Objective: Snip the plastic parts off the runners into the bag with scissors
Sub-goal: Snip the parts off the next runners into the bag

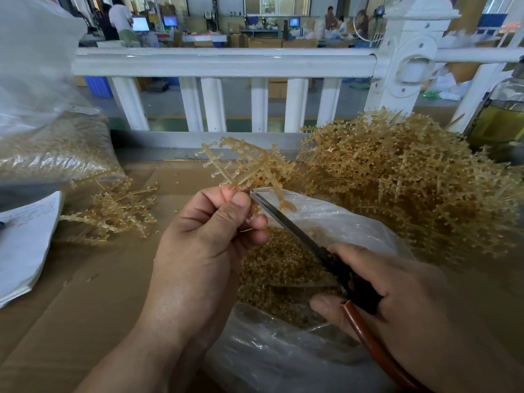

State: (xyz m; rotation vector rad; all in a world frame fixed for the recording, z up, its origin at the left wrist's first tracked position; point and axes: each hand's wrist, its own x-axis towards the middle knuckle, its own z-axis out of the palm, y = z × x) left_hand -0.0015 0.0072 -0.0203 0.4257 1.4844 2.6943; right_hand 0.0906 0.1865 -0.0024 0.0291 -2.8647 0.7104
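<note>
Here, at centre frame, the left hand (209,231) pinches a tan runner (246,163) between curled fingers and thumb, holding it above the open clear bag (269,350) at lower centre. The right hand (397,293) grips the black handles of the scissors (283,219), whose blade tips touch the runner beside the left fingertips. Snipped parts (272,268) lie in the bag; a heap of runners (411,188) sits at the right

A factory floor: runners (397,177) heaped at the cardboard-covered worktop's (85,279) far right corner, a full bag (56,148) at its left edge, and past a white railing (221,62), monitors (141,24), cartons (263,42) and other workers (330,17).
</note>
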